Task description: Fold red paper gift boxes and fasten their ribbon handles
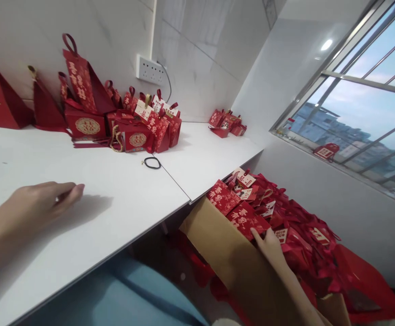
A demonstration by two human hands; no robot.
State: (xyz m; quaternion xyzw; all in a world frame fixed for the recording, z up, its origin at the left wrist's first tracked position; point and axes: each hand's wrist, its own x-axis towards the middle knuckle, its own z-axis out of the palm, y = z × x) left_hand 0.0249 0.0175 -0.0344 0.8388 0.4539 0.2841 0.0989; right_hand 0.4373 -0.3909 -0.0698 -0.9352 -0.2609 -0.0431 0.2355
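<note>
My left hand (pixel 49 199) hovers over the white table (pixel 126 194) at the left, fingers curled together with nothing visible in them. At the lower right, my right hand (pixel 267 240) reaches over the flap of a cardboard box (pixel 231 253). Its fingertips touch the edge of a red gift box with pale lettering (pixel 246 219); whether they grip it I cannot tell. Another red gift box (pixel 222 197) lies beside it, among many red boxes and bags that fill the carton.
Red gift boxes (pixel 88 124) stand along the wall, and a smaller group (pixel 227 122) sits in the far corner. A black cord loop (pixel 152 163) lies on the table. A socket strip (pixel 150 71) is on the wall. A barred window is at the right.
</note>
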